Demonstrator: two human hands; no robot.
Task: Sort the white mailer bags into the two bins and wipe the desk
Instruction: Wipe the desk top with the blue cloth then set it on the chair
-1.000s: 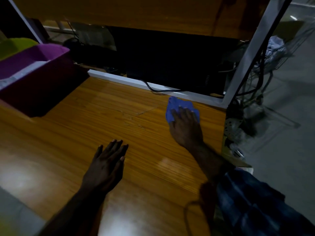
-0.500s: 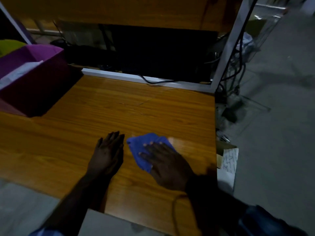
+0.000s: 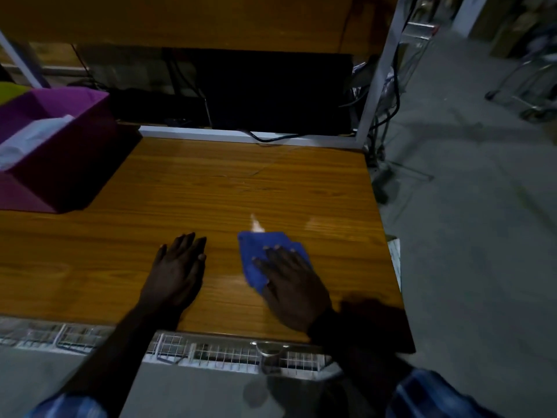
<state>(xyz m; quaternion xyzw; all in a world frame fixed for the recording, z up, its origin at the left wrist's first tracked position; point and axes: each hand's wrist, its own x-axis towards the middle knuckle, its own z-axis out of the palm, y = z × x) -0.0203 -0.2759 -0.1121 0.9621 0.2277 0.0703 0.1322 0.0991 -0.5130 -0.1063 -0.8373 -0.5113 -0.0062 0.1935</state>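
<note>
A blue cloth lies flat on the wooden desk near its front right. My right hand presses down on the cloth's near half, fingers spread over it. Flat on the bare wood to the left of the cloth rests my left hand, palm down, holding nothing. A purple bin stands at the desk's left and holds white mailer bags. A sliver of a yellow-green bin shows behind it at the left edge.
A white metal frame post rises at the desk's back right corner, with black cables behind the rear rail. A wire-mesh rack runs under the desk's front edge. Grey floor lies to the right.
My right hand has dragged the blue cloth from the back right corner toward the front, beside my left hand. The left hand stays flat on the desk.
</note>
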